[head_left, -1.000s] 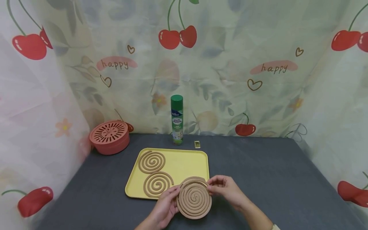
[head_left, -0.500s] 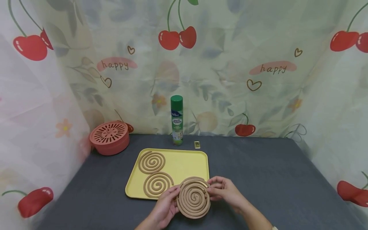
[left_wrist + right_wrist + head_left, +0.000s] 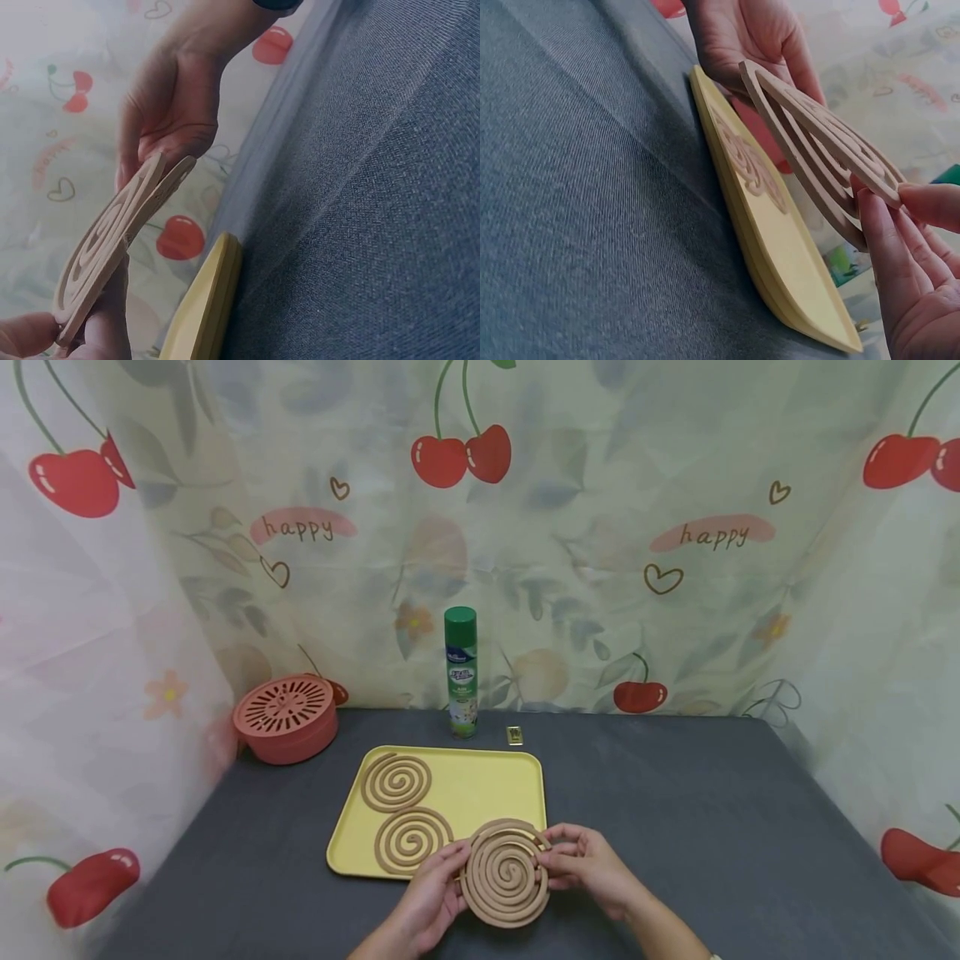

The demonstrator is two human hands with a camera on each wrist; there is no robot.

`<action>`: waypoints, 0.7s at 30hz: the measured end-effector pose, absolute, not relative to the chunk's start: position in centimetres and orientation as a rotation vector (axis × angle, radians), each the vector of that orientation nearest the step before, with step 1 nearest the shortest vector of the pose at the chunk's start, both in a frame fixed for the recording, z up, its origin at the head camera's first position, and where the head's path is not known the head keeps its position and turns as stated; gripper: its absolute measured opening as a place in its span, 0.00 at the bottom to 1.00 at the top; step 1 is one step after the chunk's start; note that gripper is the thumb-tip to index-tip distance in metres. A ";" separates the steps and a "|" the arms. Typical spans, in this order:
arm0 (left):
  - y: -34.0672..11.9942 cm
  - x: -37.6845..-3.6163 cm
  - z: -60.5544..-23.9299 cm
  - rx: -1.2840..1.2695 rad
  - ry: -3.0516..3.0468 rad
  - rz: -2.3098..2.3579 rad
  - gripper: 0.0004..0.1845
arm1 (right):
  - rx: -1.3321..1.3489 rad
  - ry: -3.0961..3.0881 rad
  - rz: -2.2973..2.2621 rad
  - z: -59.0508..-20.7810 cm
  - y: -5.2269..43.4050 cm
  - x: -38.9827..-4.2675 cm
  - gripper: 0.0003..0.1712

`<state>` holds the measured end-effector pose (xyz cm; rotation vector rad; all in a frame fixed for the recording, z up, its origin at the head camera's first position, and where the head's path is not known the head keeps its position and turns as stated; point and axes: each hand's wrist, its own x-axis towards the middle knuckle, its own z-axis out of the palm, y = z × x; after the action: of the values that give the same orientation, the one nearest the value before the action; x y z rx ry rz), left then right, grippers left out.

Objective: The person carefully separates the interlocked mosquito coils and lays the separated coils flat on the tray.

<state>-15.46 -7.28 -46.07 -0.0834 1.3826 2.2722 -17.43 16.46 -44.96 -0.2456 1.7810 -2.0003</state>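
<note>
Just in front of the yellow tray (image 3: 487,783), a pair of interlocked mosquito coils (image 3: 510,872) is held up, tilted toward the head camera. My left hand (image 3: 431,897) grips its left edge between thumb and fingers. At the upper right edge, my right hand (image 3: 588,864) pinches one strand. In the right wrist view the pair (image 3: 821,142) has parted into two layers near the right fingertips (image 3: 874,206), while the layers meet toward the left hand (image 3: 754,34). Two single coils lie on the tray's left side, an upper coil (image 3: 400,782) and a lower coil (image 3: 412,841).
A round pink coil holder (image 3: 288,718) with a slotted lid stands at the back left. Behind the tray are a green spray can (image 3: 461,681) and a small gold-coloured metal piece (image 3: 514,736). Dark cloth (image 3: 675,818) covers the table; a printed curtain (image 3: 570,635) surrounds it.
My right hand has shifted slightly downward, and gaps have opened between the strands of the held coils on the right side. My left hand keeps nearly the same grip.
</note>
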 end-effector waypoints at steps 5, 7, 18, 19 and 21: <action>-7.5 -15.6 -46.1 -0.047 1.374 2.287 0.27 | -0.238 1.736 -2.033 -45.2 16.4 -17.6 0.19; -7.6 -15.7 -46.0 -0.032 1.365 2.297 0.26 | -0.251 1.718 -2.051 -45.3 16.3 -17.7 0.17; -8.4 -16.2 -46.0 0.027 1.377 2.318 0.19 | -0.246 1.658 -2.095 -45.1 16.2 -17.4 0.13; -8.5 -16.3 -46.0 0.028 1.381 2.318 0.19 | -0.237 1.656 -2.096 -45.1 16.3 -17.4 0.12; -8.6 -16.6 -45.8 0.029 1.390 2.309 0.19 | -0.221 1.651 -2.100 -45.2 16.4 -17.4 0.12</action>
<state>-16.58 -8.61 -45.85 0.0293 1.3900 2.3089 -17.41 16.39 -45.18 -0.2211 1.6513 -2.1003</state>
